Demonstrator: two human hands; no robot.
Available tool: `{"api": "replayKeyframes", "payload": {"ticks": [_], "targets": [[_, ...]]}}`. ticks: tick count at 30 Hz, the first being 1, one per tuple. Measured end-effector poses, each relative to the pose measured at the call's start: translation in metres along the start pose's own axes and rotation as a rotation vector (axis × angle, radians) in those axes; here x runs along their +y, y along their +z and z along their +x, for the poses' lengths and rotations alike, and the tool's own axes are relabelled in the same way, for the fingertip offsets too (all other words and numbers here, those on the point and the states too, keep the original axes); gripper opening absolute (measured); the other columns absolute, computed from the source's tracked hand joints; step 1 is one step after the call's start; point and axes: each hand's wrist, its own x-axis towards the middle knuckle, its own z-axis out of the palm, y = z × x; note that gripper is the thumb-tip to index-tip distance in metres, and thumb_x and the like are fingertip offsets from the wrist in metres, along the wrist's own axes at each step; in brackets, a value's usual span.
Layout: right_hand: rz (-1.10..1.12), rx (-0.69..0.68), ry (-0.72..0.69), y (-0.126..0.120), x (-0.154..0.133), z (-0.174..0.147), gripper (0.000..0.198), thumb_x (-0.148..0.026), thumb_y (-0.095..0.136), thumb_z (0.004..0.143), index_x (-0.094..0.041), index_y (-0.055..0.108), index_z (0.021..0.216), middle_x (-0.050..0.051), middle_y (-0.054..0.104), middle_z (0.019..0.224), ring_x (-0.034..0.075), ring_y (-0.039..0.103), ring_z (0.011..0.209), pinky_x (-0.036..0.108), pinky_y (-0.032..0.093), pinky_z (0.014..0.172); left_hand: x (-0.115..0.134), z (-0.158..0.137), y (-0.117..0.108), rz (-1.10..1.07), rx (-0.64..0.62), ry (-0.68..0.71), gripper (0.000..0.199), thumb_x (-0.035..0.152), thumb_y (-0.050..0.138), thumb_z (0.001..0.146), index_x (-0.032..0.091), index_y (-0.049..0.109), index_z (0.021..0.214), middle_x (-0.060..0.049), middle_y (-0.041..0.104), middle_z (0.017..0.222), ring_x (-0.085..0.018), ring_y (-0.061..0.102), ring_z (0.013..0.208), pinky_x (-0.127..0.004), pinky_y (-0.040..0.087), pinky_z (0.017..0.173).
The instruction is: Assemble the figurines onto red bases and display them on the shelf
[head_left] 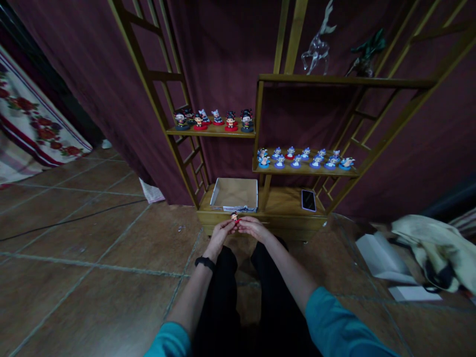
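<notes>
Between my two hands is a small figurine (234, 216) with dark hair and a red base, held in front of the cabinet's lower edge. My left hand (222, 232) closes its fingers on the figurine's left side. From the right, my right hand (253, 227) pinches the red base. Just beyond them a shallow open cardboard box (238, 193) sits on the bottom shelf; nothing shows inside it. Similar figurines (230, 121) on red and dark bases stand along the upper left shelf. Several blue and white figurines (296, 161) fill the middle right shelf in rows.
A phone (308, 200) lies on the bottom shelf at right. On the top shelf stand a clear glass deer (318, 49) and a dark green statuette (366, 54). White boxes (385, 258) and a pale cloth bag (439, 243) lie on the floor at right. A black cable (74, 218) crosses the tiles.
</notes>
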Motion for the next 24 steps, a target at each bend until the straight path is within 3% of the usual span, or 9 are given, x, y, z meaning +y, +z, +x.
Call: {"api": "replayKeyframes", "payload": {"ticks": [17, 24], "targets": [[0.041, -0.018, 0.026, 0.0019, 0.0009, 0.0012, 0.028, -0.028, 0.071, 0.064, -0.017, 0.065, 0.089, 0.004, 0.066, 0.082, 0.011, 0.061, 0.071, 0.031, 0.049, 0.077, 0.0027, -0.0031, 0.0043, 0.12, 0.054, 0.048, 0.037, 0.038, 0.072, 0.057, 0.015, 0.065, 0.085, -0.006, 0.066, 0.081, -0.013, 0.056, 0.069, -0.022, 0.039, 0.059], [0.085, -0.018, 0.014, 0.0024, -0.0027, -0.0002, 0.026, -0.024, 0.071, 0.063, -0.015, 0.065, 0.087, 0.005, 0.067, 0.084, 0.013, 0.062, 0.075, 0.032, 0.048, 0.081, 0.0004, -0.001, 0.0024, 0.058, 0.072, 0.044, 0.039, 0.044, 0.069, 0.058, 0.016, 0.066, 0.085, -0.006, 0.067, 0.08, -0.015, 0.058, 0.069, -0.023, 0.04, 0.059]]}}
